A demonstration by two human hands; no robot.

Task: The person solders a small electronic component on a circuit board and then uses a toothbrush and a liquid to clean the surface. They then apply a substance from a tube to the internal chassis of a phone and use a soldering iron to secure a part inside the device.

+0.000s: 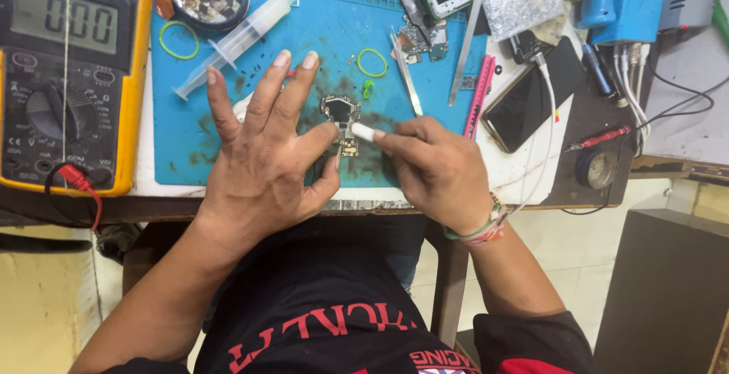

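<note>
The right hand pinches a small white stick in a narrow grip, its tip touching the circuit board just leftward, which the left hand, fingers spread, steadies from the far side.

From my remote view, I see both forearms bare up to the bottom of the frame. The left hand wears nothing at all. The right hand has a stack of thin wristbands at the wrist, in green, white and reddish strands. At lower centre I see a black shirt with red lettering across it, and a red patch at its lower right sleeve edge.
</note>
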